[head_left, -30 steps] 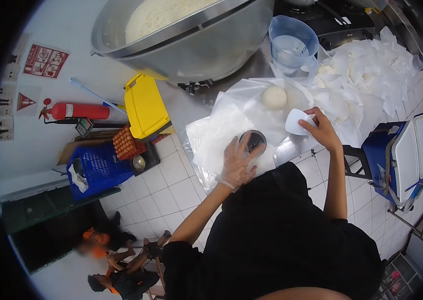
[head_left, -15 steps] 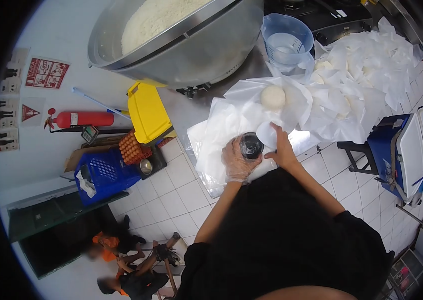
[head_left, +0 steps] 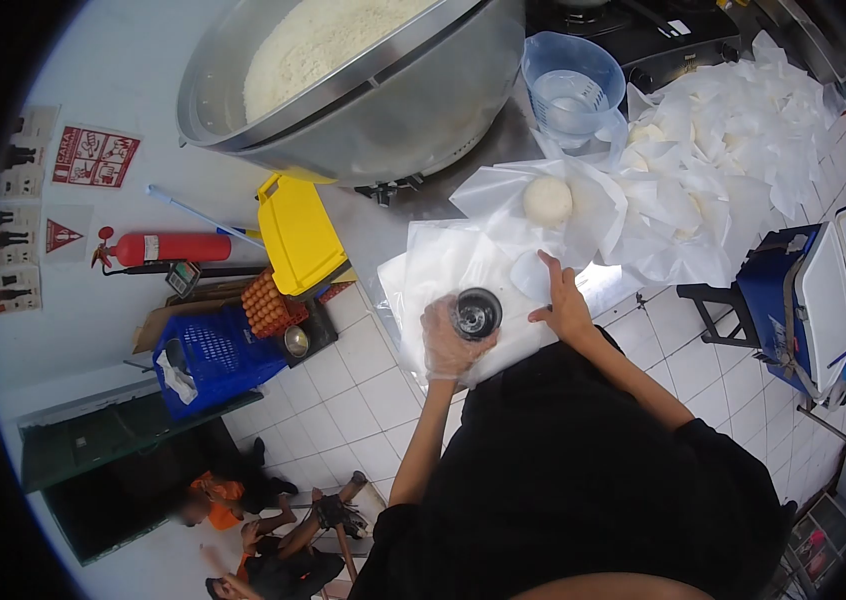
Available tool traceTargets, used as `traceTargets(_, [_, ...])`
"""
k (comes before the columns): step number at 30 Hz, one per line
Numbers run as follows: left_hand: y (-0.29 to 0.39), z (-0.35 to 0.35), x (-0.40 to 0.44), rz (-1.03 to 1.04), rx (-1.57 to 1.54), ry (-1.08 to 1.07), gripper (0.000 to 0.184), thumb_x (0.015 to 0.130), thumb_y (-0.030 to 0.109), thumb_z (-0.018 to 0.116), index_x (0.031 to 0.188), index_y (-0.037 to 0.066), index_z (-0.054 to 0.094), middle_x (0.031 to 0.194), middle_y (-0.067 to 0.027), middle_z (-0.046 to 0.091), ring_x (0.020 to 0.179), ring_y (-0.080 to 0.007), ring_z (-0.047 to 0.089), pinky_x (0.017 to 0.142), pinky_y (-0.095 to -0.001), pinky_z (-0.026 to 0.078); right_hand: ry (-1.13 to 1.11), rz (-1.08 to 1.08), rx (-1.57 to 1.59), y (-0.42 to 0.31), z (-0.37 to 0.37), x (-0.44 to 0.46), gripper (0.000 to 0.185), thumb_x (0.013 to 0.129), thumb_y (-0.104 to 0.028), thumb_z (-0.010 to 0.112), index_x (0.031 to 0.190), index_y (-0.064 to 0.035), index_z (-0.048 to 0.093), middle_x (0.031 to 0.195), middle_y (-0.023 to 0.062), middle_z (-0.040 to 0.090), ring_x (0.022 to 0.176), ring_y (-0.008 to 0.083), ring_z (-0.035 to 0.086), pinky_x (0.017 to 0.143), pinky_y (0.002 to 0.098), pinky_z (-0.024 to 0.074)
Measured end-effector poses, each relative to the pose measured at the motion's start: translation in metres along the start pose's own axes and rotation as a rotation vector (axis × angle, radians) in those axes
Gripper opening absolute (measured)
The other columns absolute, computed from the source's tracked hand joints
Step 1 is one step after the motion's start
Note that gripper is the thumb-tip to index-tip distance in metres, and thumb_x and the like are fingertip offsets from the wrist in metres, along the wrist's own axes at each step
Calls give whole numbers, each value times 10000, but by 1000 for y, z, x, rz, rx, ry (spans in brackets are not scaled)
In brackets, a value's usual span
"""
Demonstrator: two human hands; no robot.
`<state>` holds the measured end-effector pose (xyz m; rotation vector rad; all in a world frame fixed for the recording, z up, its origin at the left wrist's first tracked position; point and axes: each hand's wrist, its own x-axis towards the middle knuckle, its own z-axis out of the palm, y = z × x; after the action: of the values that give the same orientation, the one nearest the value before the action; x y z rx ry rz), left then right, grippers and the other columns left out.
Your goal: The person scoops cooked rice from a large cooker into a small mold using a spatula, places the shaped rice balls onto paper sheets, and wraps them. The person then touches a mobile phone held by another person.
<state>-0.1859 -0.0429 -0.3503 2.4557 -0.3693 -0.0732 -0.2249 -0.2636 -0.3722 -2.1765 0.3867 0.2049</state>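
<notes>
My left hand [head_left: 451, 345], in a clear plastic glove, is wrapped round the side of a small black bowl [head_left: 477, 314]. The bowl's round mouth faces up, and it sits over a stack of white paper sheets [head_left: 423, 262]. Just to the right, my right hand [head_left: 568, 308] holds a pale, flat round disc [head_left: 530, 278] at its edge, with index finger and thumb apart. Beyond the disc, a rounded mound of white rice [head_left: 548, 202] lies on an opened paper sheet [head_left: 598, 205].
A big metal bowl of rice [head_left: 373, 110] stands at the back left. Behind the papers is a clear blue measuring jug [head_left: 575, 95]. Many crumpled wrapping papers [head_left: 723, 150] cover the right. A blue cooler box [head_left: 793, 300] stands beside the table; two people sit at lower left.
My left hand and the black bowl have moved left, away from the disc. My right hand has stayed almost in place, its index finger a little straighter.
</notes>
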Motion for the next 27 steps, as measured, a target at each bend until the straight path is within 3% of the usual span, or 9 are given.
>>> traceTargets(6, [-12, -12, -6, 11, -88, -12, 831, 564, 361, 904, 1208, 50, 481, 1116, -160, 535, 1044, -345, 525, 931, -440, 437, -6, -32, -2, 3, -2, 2, 1140, 572, -90, 901, 1482, -174, 219, 1201, 253, 446, 1045, 488, 535, 884, 493, 485])
traceTargets(8, [-18, -21, -4, -113, -266, 7, 842, 586, 350, 905, 1231, 48, 454, 1145, -151, 530, 1068, -317, 544, 940, -417, 456, 16, -126, 25, 10, -6, 3, 1080, 595, -125, 903, 1461, -154, 258, 1217, 248, 470, 1062, 471, 543, 894, 490, 484])
traceTargets(10, [-29, -31, 0, -154, -487, 60, 850, 653, 301, 895, 1294, 56, 393, 1187, -134, 516, 1124, -256, 552, 946, -389, 483, 38, -287, 102, 23, -13, 8, 978, 639, -151, 889, 1421, -127, 303, 1139, 220, 539, 1012, 393, 581, 849, 448, 490])
traceTargets(11, [-49, -27, 3, -246, -779, 61, 819, 737, 384, 839, 1325, 72, 363, 1179, -112, 509, 1143, -231, 537, 948, -392, 485, 47, -366, 142, 28, -14, 10, 928, 661, -163, 882, 1401, -113, 325, 1100, 205, 574, 987, 355, 601, 827, 427, 493])
traceTargets(13, [-66, -32, 20, -358, -1196, 186, 610, 892, 426, 660, 1373, 142, 415, 1206, -112, 587, 1091, -222, 579, 820, -373, 527, 24, -142, 195, 14, -33, 1, 799, 708, -151, 852, 1344, -92, 373, 939, 162, 607, 862, 278, 607, 753, 375, 481])
traceTargets(17, [-67, -63, 62, -434, -1616, 145, 640, 886, 578, 597, 1343, 146, 477, 1219, -114, 597, 1002, -248, 623, 718, -321, 563, 139, -33, 261, 22, -36, 1, 635, 744, -92, 811, 1259, -64, 441, 679, 77, 568, 637, 183, 535, 633, 301, 434])
traceTargets(18, [-80, -59, 73, -460, -1662, 166, 641, 880, 585, 600, 1333, 145, 489, 1211, -122, 601, 981, -255, 630, 703, -317, 570, 169, -35, 196, 15, -38, 1, 553, 761, -55, 782, 1220, -58, 474, 716, 108, 625, 645, 247, 614, 629, 328, 463])
traceTargets(22, [-135, -27, 109, -552, -1796, 267, 708, 845, 651, 587, 1314, 128, 502, 1173, -147, 611, 967, -287, 641, 680, -347, 592, 112, -337, 88, -9, -11, 18, 619, 689, 95, 673, 1249, -76, 476, 936, 195, 701, 833, 363, 690, 669, 420, 515])
traceTargets(27, [-135, -18, 107, -451, -1881, 429, 729, 815, 661, 612, 1294, 119, 520, 1160, -157, 612, 942, -307, 659, 693, -372, 604, 119, -410, -247, -27, 35, 51, 695, 714, 79, 574, 1357, -152, 446, 871, 156, 684, 746, 375, 659, 645, 457, 521])
